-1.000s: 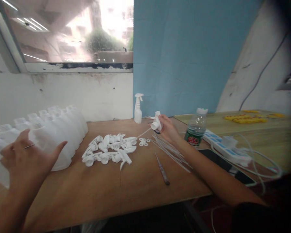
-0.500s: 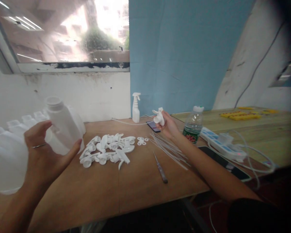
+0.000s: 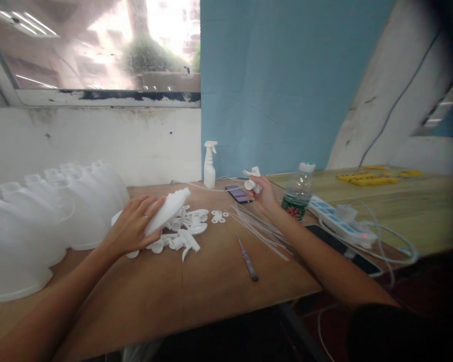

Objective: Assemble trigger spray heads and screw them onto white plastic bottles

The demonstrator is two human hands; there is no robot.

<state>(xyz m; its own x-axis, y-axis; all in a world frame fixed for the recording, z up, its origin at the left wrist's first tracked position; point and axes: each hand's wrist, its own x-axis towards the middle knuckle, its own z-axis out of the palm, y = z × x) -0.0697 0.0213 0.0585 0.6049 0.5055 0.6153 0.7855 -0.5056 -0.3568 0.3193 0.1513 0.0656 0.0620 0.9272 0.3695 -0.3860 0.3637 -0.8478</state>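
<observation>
My left hand (image 3: 136, 223) is closed round a white plastic bottle (image 3: 169, 208), tilted with its neck toward the right, above a pile of white spray heads (image 3: 189, 234). In my right hand (image 3: 266, 195) is a white trigger spray head (image 3: 253, 182), held up over the back of the table with a thin clear tube (image 3: 200, 188) reaching left from it. Several white rings (image 3: 218, 216) and a bundle of thin clear tubes (image 3: 260, 229) lie between the pile and my right forearm. Rows of open-necked bottles (image 3: 79, 216) stand at the left.
An assembled spray bottle (image 3: 210, 166) stands by the wall, near a phone (image 3: 237, 194). A pointed tool (image 3: 247, 259) lies in front. At the right are a drink bottle (image 3: 299, 191), a power strip (image 3: 340, 221) with cables, a dark tablet-like device (image 3: 343, 249) and yellow items (image 3: 368, 178).
My left hand has taken a bottle from the rows, carried it right and tipped it over the spray heads. My right hand has shifted slightly right, still holding the spray head.
</observation>
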